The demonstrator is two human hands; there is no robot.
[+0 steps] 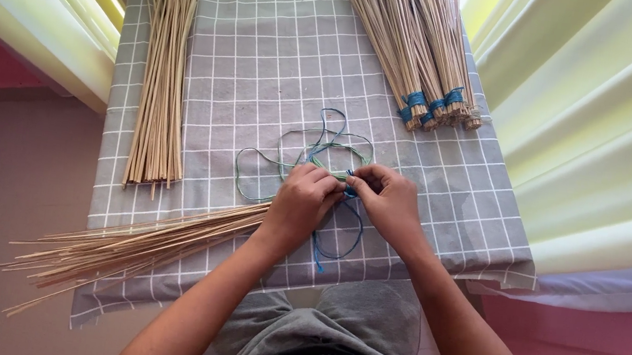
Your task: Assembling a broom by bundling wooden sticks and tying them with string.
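My left hand (301,200) grips the end of a bundle of thin pale sticks (136,247) that fans out toward the lower left, past the table edge. My right hand (386,199) pinches blue and green string (312,148) right beside the left fingers. Loose loops of that string lie on the grey checked cloth (267,57) behind the hands, and a blue tail (323,248) hangs below them.
A loose pile of straight sticks (163,68) lies along the cloth's left side. Several stick bundles bound with blue string (423,102) rest at the upper right. Pale curtains (608,118) hang on both sides. My grey-clothed knees (329,326) are under the table's near edge.
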